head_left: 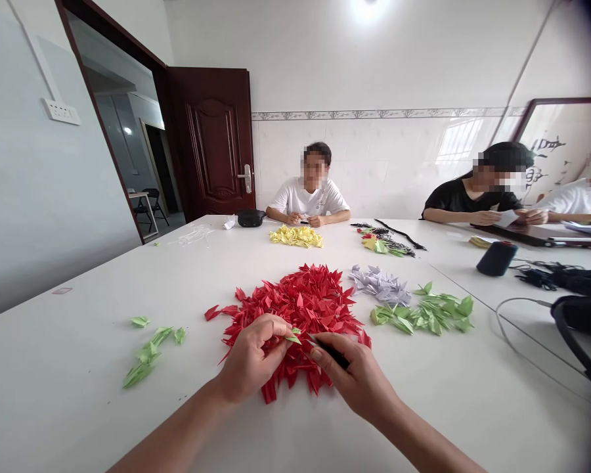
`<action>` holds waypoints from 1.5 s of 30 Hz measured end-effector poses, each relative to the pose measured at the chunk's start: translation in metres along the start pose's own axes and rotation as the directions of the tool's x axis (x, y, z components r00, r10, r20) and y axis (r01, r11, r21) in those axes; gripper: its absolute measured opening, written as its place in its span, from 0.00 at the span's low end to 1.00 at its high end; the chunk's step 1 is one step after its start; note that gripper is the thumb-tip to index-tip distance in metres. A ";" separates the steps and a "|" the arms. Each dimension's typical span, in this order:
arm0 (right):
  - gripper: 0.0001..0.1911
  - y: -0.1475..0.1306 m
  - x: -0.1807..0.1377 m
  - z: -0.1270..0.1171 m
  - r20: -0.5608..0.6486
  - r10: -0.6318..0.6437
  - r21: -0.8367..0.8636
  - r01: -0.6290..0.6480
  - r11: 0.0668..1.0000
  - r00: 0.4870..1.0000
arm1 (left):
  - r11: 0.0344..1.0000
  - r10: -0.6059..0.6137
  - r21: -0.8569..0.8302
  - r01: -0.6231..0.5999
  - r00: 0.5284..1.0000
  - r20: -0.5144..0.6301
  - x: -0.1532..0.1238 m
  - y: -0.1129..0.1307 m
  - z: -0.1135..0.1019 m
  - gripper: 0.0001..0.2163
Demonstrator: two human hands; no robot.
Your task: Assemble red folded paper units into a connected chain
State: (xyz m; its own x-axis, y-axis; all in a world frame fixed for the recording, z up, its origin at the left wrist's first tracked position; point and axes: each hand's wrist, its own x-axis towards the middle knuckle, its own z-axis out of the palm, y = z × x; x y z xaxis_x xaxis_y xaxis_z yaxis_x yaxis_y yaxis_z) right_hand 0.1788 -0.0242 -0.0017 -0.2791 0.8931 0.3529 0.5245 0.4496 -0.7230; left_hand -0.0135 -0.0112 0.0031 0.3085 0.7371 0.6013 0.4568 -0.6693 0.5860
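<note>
The head camera looks forward, down at the left hand (250,362) and right hand (357,382).

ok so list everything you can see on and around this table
red folded paper pieces: many, red, heaped in front of the person
right-hand green paper pieces: many, pale green, right of the red heap
left-hand green paper pieces: several, pale green, left of the red heap
lilac paper pieces: many, pale purple, beyond the right-hand green pieces
yellow paper pieces: many, yellow, far side of the table
black pouch: one, black, far table edge
table: one, white, under all these
door: one, dark reddish brown, back wall
seated people: three, white or black tops, far side and right
left hand: one, pinching a green paper piece over the red heap
right hand: one, holding a black stick over the red heap
</note>
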 end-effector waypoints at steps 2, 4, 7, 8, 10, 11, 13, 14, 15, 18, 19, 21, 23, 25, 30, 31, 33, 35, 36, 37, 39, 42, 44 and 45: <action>0.16 0.000 0.000 0.000 0.010 -0.007 -0.008 0.007 1.000 1.000 | 1.000 0.014 -0.010 -0.014 1.000 0.018 0.000 0.001 0.000 0.05; 0.15 -0.001 -0.001 0.000 0.026 -0.009 -0.013 0.010 1.000 1.000 | 1.000 0.022 -0.019 -0.021 0.999 0.037 0.000 0.001 0.001 0.06; 0.15 -0.002 -0.001 0.000 0.052 -0.015 -0.021 0.016 1.000 0.999 | 0.999 0.027 -0.025 -0.026 0.998 0.054 -0.001 0.002 0.001 0.06; 0.15 -0.002 -0.001 0.000 0.057 -0.016 -0.024 0.018 1.000 0.998 | 0.999 0.027 -0.024 -0.025 0.998 0.058 -0.001 0.003 0.001 0.06; 0.14 -0.002 -0.002 0.001 0.058 -0.014 -0.025 0.016 1.000 0.998 | 0.999 0.024 -0.023 -0.022 0.998 0.066 -0.001 0.004 0.000 0.06; 0.14 -0.002 -0.002 0.001 0.058 -0.010 -0.024 0.012 1.000 0.998 | 1.000 0.023 -0.023 -0.021 0.997 0.070 -0.002 0.004 0.000 0.06; 0.14 -0.002 -0.002 0.002 0.061 -0.001 -0.024 0.002 1.000 0.998 | 0.999 0.023 -0.025 -0.021 0.997 0.080 -0.002 0.004 0.001 0.06; 0.14 -0.002 -0.002 0.002 0.064 0.003 -0.024 -0.001 1.000 0.998 | 0.999 0.024 -0.027 -0.022 0.996 0.085 -0.002 0.004 0.001 0.06; 0.14 -0.002 -0.003 0.002 0.066 0.004 -0.025 -0.003 1.000 0.998 | 0.999 0.025 -0.029 -0.022 0.996 0.088 -0.002 0.004 0.001 0.06; 0.13 -0.002 -0.003 0.003 0.067 0.005 -0.025 -0.003 1.000 0.998 | 0.999 0.021 -0.030 -0.019 0.996 0.088 -0.002 0.003 0.002 0.07; 0.13 -0.001 -0.003 0.003 0.067 0.006 -0.024 -0.004 1.000 0.998 | 0.999 0.019 -0.030 -0.017 0.996 0.089 -0.002 0.002 0.002 0.07; 0.13 -0.001 -0.003 0.003 0.066 0.007 -0.021 -0.005 1.000 0.998 | 0.999 0.016 -0.030 -0.013 0.995 0.095 -0.003 0.001 0.002 0.07; 0.13 -0.001 -0.002 0.002 0.065 0.008 -0.019 -0.007 1.000 0.998 | 0.999 0.014 -0.034 -0.010 0.995 0.102 -0.003 0.001 0.002 0.07; 0.14 -0.001 -0.002 0.002 0.067 0.007 -0.021 -0.006 1.000 0.998 | 0.999 0.015 -0.037 -0.011 0.995 0.100 -0.003 0.001 0.003 0.07; 0.14 -0.001 -0.002 0.002 0.067 0.006 -0.022 -0.005 1.000 0.998 | 0.999 0.011 -0.041 -0.007 0.994 0.104 -0.002 0.001 0.003 0.07; 0.14 -0.001 -0.002 0.001 0.067 0.006 -0.021 -0.005 1.000 0.998 | 0.999 0.010 -0.042 -0.006 0.994 0.106 -0.002 0.002 0.002 0.07; 0.13 -0.001 -0.002 0.002 0.068 0.004 -0.021 -0.002 1.000 0.998 | 0.999 0.011 -0.045 -0.006 0.994 0.106 -0.002 0.002 0.002 0.07; 0.14 0.000 -0.002 0.002 0.070 -0.002 -0.022 0.004 1.000 0.998 | 0.999 0.011 -0.048 -0.007 0.995 0.104 -0.003 0.003 0.002 0.07; 0.13 0.000 -0.002 0.002 0.070 -0.005 -0.024 0.007 1.000 0.998 | 0.999 0.011 -0.049 -0.006 0.995 0.102 -0.003 0.003 0.002 0.07; 0.13 0.000 -0.002 0.002 0.071 -0.008 -0.028 0.010 1.000 0.997 | 0.999 0.011 -0.050 -0.006 0.995 0.101 -0.003 0.003 0.002 0.07; 0.13 0.001 -0.003 0.003 0.073 -0.013 -0.035 0.016 0.999 0.997 | 0.999 0.010 -0.047 -0.005 0.995 0.098 -0.004 0.003 0.002 0.07; 0.14 0.001 -0.003 0.003 0.068 -0.024 -0.040 0.027 0.999 0.997 | 0.999 0.014 -0.042 -0.010 0.996 0.093 -0.004 0.003 0.003 0.07; 0.14 0.001 -0.003 0.003 0.065 -0.033 -0.046 0.036 0.998 0.997 | 0.999 0.018 -0.041 -0.014 0.995 0.095 -0.003 0.003 0.002 0.07; 0.14 0.000 -0.003 0.003 0.064 -0.036 -0.049 0.039 0.998 0.997 | 0.999 0.018 -0.042 -0.014 0.995 0.098 -0.003 0.004 0.002 0.07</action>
State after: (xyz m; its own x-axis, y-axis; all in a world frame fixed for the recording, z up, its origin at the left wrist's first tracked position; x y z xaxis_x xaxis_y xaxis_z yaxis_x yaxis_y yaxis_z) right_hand 0.1771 -0.0270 -0.0050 -0.3490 0.8733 0.3400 0.5520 0.4847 -0.6785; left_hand -0.0112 -0.0157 0.0021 0.3974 0.7303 0.5557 0.4172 -0.6831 0.5995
